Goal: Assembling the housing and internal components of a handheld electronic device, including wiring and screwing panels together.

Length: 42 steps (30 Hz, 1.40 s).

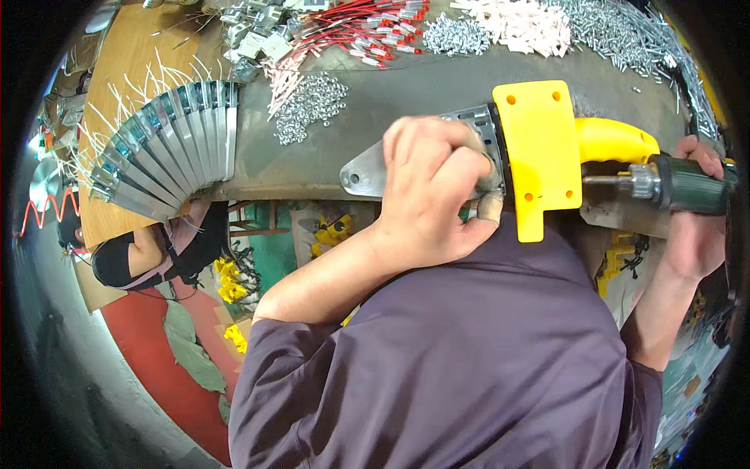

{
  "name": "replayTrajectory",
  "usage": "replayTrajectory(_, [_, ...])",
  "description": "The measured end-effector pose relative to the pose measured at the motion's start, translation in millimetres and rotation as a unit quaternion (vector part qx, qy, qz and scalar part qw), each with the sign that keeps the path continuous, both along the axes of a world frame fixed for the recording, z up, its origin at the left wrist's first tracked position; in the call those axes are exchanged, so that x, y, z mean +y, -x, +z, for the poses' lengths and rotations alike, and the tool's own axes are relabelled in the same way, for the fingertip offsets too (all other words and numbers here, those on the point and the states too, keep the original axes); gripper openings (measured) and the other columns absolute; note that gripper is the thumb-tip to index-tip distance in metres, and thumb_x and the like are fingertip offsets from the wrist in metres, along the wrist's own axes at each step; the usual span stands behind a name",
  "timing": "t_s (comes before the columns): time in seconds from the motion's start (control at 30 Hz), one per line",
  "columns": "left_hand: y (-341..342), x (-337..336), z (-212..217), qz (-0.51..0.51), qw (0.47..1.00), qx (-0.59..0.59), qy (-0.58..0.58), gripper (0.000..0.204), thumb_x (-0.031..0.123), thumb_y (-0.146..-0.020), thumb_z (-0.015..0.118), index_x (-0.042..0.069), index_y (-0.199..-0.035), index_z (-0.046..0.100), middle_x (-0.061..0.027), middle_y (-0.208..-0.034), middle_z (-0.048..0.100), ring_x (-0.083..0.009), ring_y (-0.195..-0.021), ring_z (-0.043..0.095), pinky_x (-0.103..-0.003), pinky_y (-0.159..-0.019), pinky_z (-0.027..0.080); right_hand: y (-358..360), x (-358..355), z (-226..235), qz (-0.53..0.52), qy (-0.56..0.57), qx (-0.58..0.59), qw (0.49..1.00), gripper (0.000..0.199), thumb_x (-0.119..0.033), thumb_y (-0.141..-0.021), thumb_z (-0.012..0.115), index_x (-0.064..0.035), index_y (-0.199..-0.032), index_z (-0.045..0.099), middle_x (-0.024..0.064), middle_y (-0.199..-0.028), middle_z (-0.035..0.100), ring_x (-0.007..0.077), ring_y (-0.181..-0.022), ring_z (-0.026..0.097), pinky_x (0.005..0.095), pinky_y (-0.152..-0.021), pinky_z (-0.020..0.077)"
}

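Note:
My left hand (437,184) is wrapped round the metal part of a tool body, with the thumb and fingers pressed together near a perforated metal bracket (478,121). A grey pointed metal plate (359,176) with a hole near its tip sticks out to the left. On the right the same body carries a flat yellow plastic flange (539,148) with screw holes at its corners, and a curved yellow handle (617,139). My right hand (695,238) grips a dark green power screwdriver (691,185). Its bit (609,180) points left at the flange, below the handle; contact is unclear.
A fanned row of grey metal plates (176,144) with white wires stands at the left. Nuts (312,102), red wire leads (367,27), white pieces (519,23) and screws (617,35) lie in piles along the bench's back. Another person's arm (144,254) shows at lower left.

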<state>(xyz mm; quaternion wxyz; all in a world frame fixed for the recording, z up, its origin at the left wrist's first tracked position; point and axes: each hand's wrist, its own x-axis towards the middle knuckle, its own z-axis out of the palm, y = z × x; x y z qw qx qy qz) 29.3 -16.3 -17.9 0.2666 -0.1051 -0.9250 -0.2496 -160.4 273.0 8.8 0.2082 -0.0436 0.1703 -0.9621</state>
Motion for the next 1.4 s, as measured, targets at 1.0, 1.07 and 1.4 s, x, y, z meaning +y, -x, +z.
replayTrajectory(1.0, [-2,0,24,0.034,0.994,-0.1,-0.037,0.067,0.02,-0.067,0.074,-0.005,-0.118,0.039,-0.0303,-0.125,0.038,-0.0458,-0.113,0.043,-0.05,-0.097,0.038,23,-68,21,0.065,-0.083,-0.023,0.994,0.024,-0.021,-0.089,0.056,-0.0071,-0.109,0.054,0.012,-0.091,0.061,0.0284,-0.091,0.059,0.045,-0.095,0.044])
replayTrajectory(1.07, [17,-2,42,0.044,0.996,-0.074,-0.01,0.067,0.02,-0.069,0.073,-0.005,-0.119,0.037,-0.0304,-0.125,0.038,-0.0462,-0.114,0.042,-0.05,-0.097,0.037,24,-68,21,0.081,-0.084,-0.043,0.992,0.025,-0.021,-0.088,0.058,-0.0084,-0.109,0.054,0.0105,-0.09,0.06,0.028,-0.091,0.059,0.0453,-0.095,0.0439])
replayTrajectory(1.4, [285,31,222,-0.047,0.942,0.193,0.271,0.057,0.019,-0.08,0.066,-0.001,-0.126,0.04,-0.0243,-0.124,0.045,-0.0399,-0.116,0.046,-0.043,-0.099,0.039,31,-60,-3,0.163,-0.01,-0.035,0.986,0.024,-0.011,-0.087,0.057,-0.0021,-0.108,0.052,0.0147,-0.097,0.063,0.0283,-0.098,0.06,0.0469,-0.093,0.0471])
